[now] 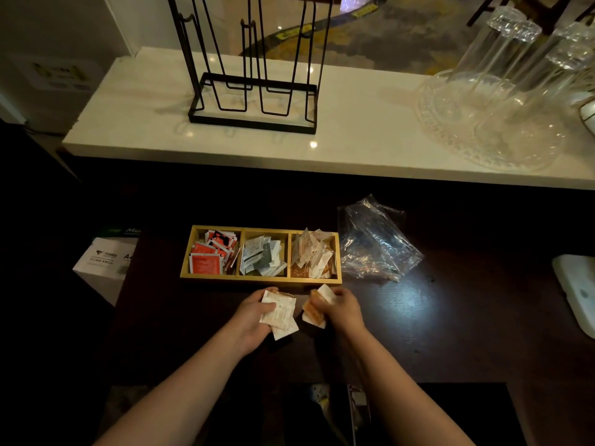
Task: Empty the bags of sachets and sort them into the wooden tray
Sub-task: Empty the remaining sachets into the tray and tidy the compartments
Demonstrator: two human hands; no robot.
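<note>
The wooden tray (260, 279) sits on the dark table (450, 317) directly ahead of you, its long side facing you. It has three compartments. The left compartment holds red sachets (209, 256). The middle compartment holds white and dark green sachets (262, 256). The right compartment holds white and orange sachets (314, 254), piled above the rim.

Your hands are just in front of the tray's near wall, close together but apart. Your left hand (254, 318) grips a small stack of white sachets (280, 314), thumb across the top face, fingers curled underneath. Your right hand (343, 309) is clamped on a few orange-and-white sachets (317, 305), pinched between thumb and fingers.

An empty clear plastic bag (373, 241) lies crumpled on the table just beside the tray's right end. A white box (104, 263) stands to the left of the table, well apart from the tray.

Behind the table runs a pale marble counter (354, 123). On it stand a black wire rack (254, 66) at the left and upturned clear glasses (502, 91) on a glass dish at the right.
</note>
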